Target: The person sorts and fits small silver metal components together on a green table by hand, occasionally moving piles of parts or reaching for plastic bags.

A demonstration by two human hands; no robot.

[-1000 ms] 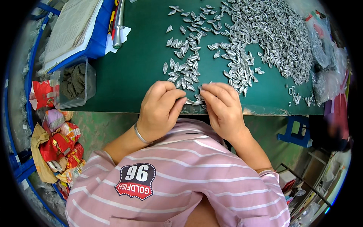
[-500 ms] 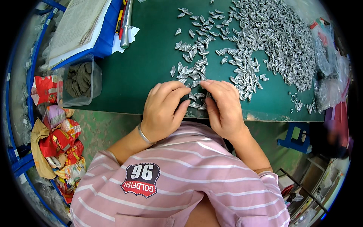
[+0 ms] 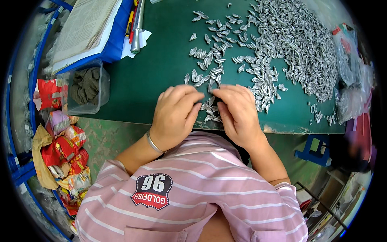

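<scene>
Silver pieces (image 3: 210, 109) between curled hands (image 3: 174, 113) (image 3: 239, 115) (backs up, close together).

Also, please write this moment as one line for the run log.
left hand: beside silvery leaf-shaped pieces, grip unclear | right hand: beside same pieces, grip unclear | large heap: right side, green tabletop

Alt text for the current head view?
Bare left hand and right hand curl close together over small silvery leaf-shaped pieces on a green table. A larger pile spreads beyond, at right; a clear tub of dark cloth sits left.
</scene>
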